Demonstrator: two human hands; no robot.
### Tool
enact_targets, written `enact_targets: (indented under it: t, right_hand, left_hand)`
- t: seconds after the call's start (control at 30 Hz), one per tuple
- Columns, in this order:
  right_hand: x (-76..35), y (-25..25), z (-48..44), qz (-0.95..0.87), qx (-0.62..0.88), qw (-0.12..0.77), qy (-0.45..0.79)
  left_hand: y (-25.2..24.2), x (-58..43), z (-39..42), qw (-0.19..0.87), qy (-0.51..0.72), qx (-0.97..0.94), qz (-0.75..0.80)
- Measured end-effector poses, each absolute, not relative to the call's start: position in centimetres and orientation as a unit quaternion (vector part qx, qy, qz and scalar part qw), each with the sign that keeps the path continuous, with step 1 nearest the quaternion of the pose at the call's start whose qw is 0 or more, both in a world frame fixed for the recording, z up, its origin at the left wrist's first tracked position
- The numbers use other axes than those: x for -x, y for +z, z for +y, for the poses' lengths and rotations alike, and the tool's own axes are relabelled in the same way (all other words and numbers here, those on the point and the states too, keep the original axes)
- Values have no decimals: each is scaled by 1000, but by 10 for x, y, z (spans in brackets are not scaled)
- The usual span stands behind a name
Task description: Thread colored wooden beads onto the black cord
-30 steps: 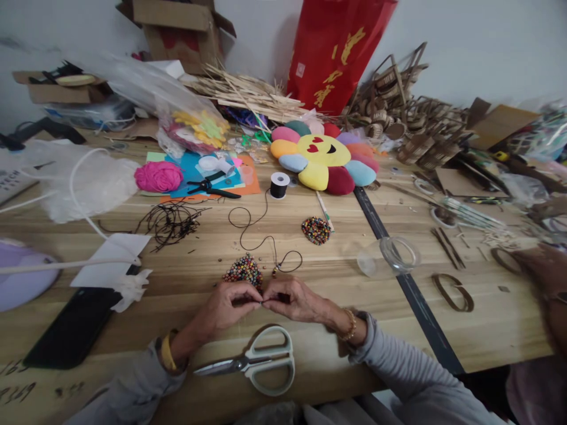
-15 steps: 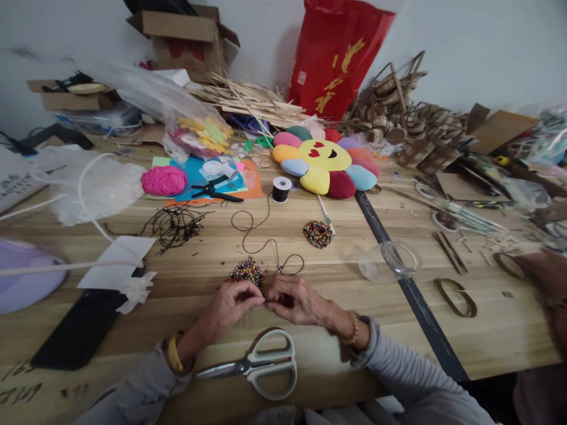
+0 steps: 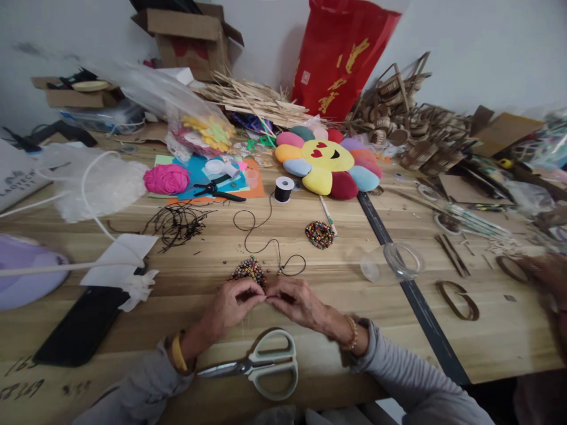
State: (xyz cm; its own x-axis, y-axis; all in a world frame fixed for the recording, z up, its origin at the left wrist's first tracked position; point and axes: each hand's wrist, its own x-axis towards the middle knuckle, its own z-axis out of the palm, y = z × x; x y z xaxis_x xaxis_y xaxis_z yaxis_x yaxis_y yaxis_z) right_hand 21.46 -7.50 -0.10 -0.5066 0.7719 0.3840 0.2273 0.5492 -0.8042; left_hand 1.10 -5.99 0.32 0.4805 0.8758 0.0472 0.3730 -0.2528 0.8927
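Observation:
My left hand (image 3: 233, 306) and my right hand (image 3: 297, 301) meet fingertip to fingertip over the wooden table, both pinched. Whatever lies between the fingertips is too small to make out. Right behind the fingers is a heap of small multicoloured beads (image 3: 248, 270), its near side hidden by my left hand. Thin black cord (image 3: 252, 229) winds from a spool (image 3: 284, 189) to a loop just beyond my right hand, with a few beads by the loop. Closer to me than both hands lie scissors with pale handles (image 3: 272, 363), blades to the left.
A ring of strung beads (image 3: 319, 234) lies beyond my right hand. Tangled black cord (image 3: 177, 224), pliers (image 3: 215, 190) and a dark phone-like slab (image 3: 82, 327) are on the left. Clear tape rolls (image 3: 402, 261) sit to the right; another person's hand (image 3: 544, 274) is at the far right.
My right hand's fingers have straightened and drawn flatter against the left fingertips. The whole view has shifted slightly; the beads, cord and scissors stay in place.

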Motion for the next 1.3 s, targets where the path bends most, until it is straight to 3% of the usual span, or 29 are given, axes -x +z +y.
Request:
enact_targets:
  t: [0.17, 0.33, 0.57, 0.77, 1.0, 1.3]
  right_hand:
    - [-218, -2, -71, -765, 361, 387, 366]
    - [-219, -5, -70, -711, 419, 387, 410]
    - [-218, -15, -71, -641, 417, 401, 505]
    - [-216, -18, -69, -575, 415, 401, 580]
    - [-219, -6, -69, -689, 400, 387, 464]
    - [-219, 0, -71, -736, 361, 378, 431]
  left_hand:
    - [-6, -8, -61, 331, 319, -799, 387]
    - [-7, -8, -67, 212, 253, -879, 344]
    - [-4, -9, -73, 139, 206, -910, 334]
    - [-4, -10, -72, 150, 205, -900, 354]
    - [-5, -9, -63, 270, 336, -826, 363]
    - [-8, -8, -58, 352, 377, -770, 376]
